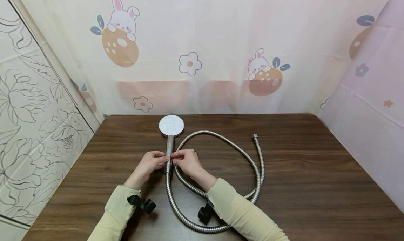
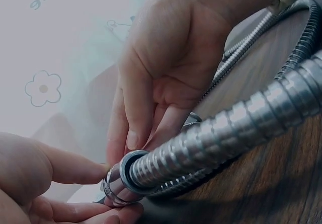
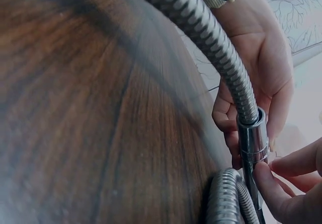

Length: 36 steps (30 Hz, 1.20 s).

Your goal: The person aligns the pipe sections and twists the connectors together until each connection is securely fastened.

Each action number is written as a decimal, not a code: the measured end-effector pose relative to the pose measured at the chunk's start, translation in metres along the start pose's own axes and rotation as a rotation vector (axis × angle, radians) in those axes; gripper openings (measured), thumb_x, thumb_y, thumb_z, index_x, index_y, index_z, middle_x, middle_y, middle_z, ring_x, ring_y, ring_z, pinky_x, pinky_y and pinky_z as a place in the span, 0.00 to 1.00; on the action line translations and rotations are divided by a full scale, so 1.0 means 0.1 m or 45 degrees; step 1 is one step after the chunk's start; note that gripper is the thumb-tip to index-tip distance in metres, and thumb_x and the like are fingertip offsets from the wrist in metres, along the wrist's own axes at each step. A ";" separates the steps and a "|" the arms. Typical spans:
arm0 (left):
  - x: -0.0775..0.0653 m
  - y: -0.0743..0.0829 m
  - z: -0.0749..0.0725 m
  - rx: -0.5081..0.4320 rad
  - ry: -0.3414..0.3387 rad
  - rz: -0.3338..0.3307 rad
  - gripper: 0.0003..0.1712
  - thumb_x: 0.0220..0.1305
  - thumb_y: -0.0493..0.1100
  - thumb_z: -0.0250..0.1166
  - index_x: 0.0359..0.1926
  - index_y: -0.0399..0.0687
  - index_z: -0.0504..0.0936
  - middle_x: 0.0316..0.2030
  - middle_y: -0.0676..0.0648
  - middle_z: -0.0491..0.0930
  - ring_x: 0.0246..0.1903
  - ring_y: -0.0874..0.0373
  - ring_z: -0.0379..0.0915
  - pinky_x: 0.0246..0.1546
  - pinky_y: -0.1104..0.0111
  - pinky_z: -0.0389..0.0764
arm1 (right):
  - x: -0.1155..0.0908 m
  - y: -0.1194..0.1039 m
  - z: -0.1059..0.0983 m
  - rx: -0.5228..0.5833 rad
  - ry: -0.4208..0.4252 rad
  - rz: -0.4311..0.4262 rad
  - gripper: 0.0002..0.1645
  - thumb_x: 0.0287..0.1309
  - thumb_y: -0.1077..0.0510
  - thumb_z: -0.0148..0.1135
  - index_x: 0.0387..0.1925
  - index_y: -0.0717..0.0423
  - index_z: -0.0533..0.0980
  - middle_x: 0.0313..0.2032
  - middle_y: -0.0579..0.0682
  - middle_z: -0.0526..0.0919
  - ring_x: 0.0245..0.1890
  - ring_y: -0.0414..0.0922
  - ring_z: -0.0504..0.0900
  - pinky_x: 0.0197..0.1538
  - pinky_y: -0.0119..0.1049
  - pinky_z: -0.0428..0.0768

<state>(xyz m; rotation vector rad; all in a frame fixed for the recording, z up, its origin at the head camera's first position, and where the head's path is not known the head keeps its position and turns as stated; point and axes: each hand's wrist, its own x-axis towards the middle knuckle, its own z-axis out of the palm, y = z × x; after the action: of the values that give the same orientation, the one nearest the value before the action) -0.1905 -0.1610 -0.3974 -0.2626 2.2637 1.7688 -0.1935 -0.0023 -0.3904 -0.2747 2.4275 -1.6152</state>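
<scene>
A hand shower (image 1: 171,125) with a round white face and a chrome handle (image 1: 170,144) points away from me at the table's left half. Its lower end joins a ribbed metal shower hose (image 1: 176,209) through a shiny conical hose nut (image 3: 253,133). From the left side, my left hand (image 1: 152,162) pinches the lower handle by the nut, thumb and fingers on either side. My right hand (image 1: 188,161) pinches the same stretch from the right with thumb and fingertips. Fingers partly cover the joint between handle and nut.
The hose loops across the brown wooden table (image 1: 309,171), passing under the right forearm. Its free end nut (image 1: 255,136) lies right of the loop. A printed curtain (image 1: 221,34) hangs behind the table, and a floral panel (image 1: 38,104) stands at the left.
</scene>
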 end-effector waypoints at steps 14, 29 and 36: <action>-0.03 -0.02 0.01 0.107 0.041 0.045 0.17 0.57 0.36 0.59 0.45 0.25 0.74 0.32 0.43 0.79 0.24 0.63 0.73 0.30 0.68 0.77 | -0.01 0.04 0.07 0.358 -0.096 0.068 0.18 0.55 0.80 0.41 0.46 0.76 0.72 0.44 0.68 0.78 0.46 0.56 0.79 0.48 0.36 0.77; -0.02 -0.03 0.03 0.198 0.101 0.097 0.16 0.54 0.34 0.61 0.43 0.27 0.76 0.28 0.43 0.79 0.23 0.61 0.73 0.26 0.68 0.76 | -0.04 0.02 0.06 0.359 -0.146 0.113 0.17 0.58 0.78 0.42 0.46 0.76 0.72 0.44 0.67 0.78 0.46 0.55 0.79 0.48 0.37 0.77; -0.01 -0.01 0.02 0.241 0.135 0.117 0.17 0.54 0.35 0.61 0.45 0.30 0.75 0.32 0.41 0.80 0.25 0.59 0.74 0.27 0.67 0.75 | -0.03 0.00 -0.02 0.380 -0.152 0.104 0.16 0.60 0.74 0.44 0.49 0.76 0.70 0.44 0.69 0.77 0.46 0.56 0.79 0.48 0.37 0.77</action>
<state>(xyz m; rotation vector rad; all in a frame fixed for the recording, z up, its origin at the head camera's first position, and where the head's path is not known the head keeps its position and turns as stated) -0.1888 -0.1590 -0.3981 -0.2234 2.5359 1.6020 -0.1908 0.0005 -0.3891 -0.2116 2.0482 -1.8364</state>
